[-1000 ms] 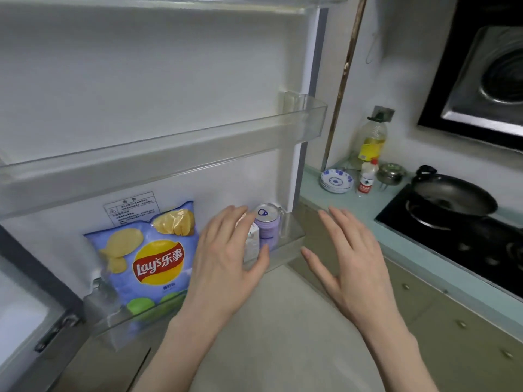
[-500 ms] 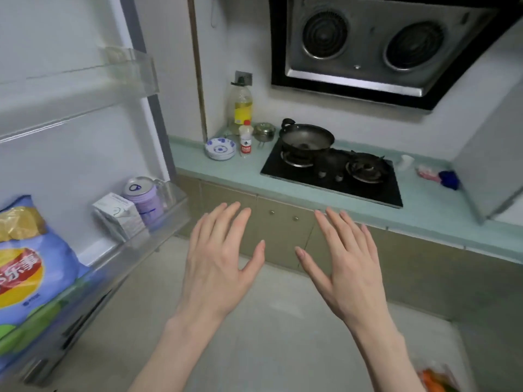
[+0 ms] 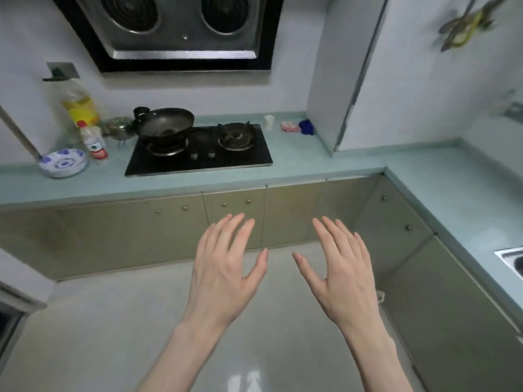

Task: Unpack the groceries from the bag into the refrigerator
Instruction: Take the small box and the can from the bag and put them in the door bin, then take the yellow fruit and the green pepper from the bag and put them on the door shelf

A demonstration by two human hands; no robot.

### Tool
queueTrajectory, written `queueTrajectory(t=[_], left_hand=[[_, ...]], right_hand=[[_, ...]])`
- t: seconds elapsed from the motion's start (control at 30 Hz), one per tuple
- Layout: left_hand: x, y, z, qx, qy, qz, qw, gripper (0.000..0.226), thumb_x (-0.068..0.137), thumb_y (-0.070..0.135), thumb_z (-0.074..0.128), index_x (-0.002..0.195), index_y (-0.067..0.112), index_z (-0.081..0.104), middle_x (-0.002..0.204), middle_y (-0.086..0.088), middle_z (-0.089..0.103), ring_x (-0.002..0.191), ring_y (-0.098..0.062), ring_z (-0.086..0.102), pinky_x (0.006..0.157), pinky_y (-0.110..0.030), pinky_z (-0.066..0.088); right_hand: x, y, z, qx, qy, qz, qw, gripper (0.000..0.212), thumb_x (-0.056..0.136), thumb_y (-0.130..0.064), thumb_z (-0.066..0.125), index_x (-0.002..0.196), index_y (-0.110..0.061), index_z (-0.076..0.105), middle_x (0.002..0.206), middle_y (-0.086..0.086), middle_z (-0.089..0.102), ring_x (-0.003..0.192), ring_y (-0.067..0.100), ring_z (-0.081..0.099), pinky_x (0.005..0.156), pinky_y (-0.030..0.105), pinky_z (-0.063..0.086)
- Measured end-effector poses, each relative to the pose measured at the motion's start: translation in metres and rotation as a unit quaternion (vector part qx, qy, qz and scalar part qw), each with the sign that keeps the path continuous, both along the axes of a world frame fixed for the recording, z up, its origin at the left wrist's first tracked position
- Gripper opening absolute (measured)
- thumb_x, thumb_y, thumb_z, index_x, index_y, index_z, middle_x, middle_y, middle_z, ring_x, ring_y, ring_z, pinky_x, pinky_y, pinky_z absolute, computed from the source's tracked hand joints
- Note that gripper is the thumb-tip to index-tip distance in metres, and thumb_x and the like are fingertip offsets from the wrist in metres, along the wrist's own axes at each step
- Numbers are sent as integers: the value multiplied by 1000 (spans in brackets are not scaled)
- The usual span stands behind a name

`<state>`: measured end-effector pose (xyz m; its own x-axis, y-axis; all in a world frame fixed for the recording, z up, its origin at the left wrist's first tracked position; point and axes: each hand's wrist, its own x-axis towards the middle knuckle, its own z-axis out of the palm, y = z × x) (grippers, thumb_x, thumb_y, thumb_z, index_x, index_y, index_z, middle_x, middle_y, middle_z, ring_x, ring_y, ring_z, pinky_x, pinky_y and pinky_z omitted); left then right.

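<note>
Head view: left hand [image 3: 223,267] and right hand [image 3: 343,274] are hovering side by side over the floor, fingers straight and spread, holding nothing. Groceries, bag and refrigerator aren't showing here. Wok [image 3: 164,123] is sitting on the stove [image 3: 240,157], bowl [image 3: 62,162] lying on the counter [image 3: 311,157].

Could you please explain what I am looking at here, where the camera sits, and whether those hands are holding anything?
There is no machine: a person wears a camera on the head, looking forward and down. The left hand and right hand hang open over the floor, holding nothing. Ahead, a counter carries a hob with a wok, an oil bottle, a small bottle and a bowl. Above is an extractor hood. No fridge shelf or grocery bag shows in this picture.
</note>
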<state>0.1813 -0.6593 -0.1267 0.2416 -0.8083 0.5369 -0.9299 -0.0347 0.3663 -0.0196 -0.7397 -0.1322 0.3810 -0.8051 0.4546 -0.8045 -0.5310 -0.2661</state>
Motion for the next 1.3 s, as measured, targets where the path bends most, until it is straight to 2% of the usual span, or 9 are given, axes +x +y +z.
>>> queueTrajectory(t=[0.2,0.33,0.43,0.57,0.8,1.1,1.3], left_hand=[[-100,-64,-25,12,0,-64,998,52,97,43,60,138,11,62,144,-6,59,144,-27,47,115,-52,39],[-160,-99,-40,10,-14,-94,995,52,98,43,61,137,10,63,147,-8,57,147,-28,44,119,-53,34],[-193,-118,-46,9,-21,-107,994,52,97,42,62,139,10,62,149,-8,56,148,-28,42,122,-52,31],[-227,-143,-54,23,-33,-137,990,52,97,41,62,139,10,61,149,-8,55,148,-28,42,123,-50,29],[-244,-196,-79,44,-37,-180,982,51,97,39,62,139,10,61,148,-8,56,147,-29,43,121,-52,32],[-256,-286,-121,61,-10,-244,968,51,99,40,56,139,9,61,149,-10,55,147,-30,43,124,-48,28],[-265,-339,-153,89,-4,-269,959,50,99,37,59,139,9,61,149,-10,56,146,-29,44,125,-46,28]], right_hand=[[-108,-30,-20,14,-9,-66,998,67,101,-62,46,151,-18,52,157,1,51,150,23,42,125,45,29],[-170,-48,-31,27,-11,-98,995,68,101,-62,44,152,-18,49,160,2,47,151,22,39,124,46,30],[-201,-58,-37,28,-22,-118,992,69,102,-64,41,153,-18,49,160,1,46,152,22,38,125,44,27],[-238,-76,-45,36,-45,-148,987,66,101,-59,49,152,-17,51,158,1,49,151,22,40,125,45,30],[-268,-105,-68,62,-59,-197,977,64,101,-57,49,151,-18,50,158,0,49,151,21,39,124,46,31],[-275,-150,-95,74,-33,-254,964,65,101,-58,49,153,-18,49,161,1,44,149,22,42,119,47,38],[-275,-196,-124,99,-50,-271,956,61,101,-54,56,152,-19,50,160,-1,46,149,20,42,117,48,40]])
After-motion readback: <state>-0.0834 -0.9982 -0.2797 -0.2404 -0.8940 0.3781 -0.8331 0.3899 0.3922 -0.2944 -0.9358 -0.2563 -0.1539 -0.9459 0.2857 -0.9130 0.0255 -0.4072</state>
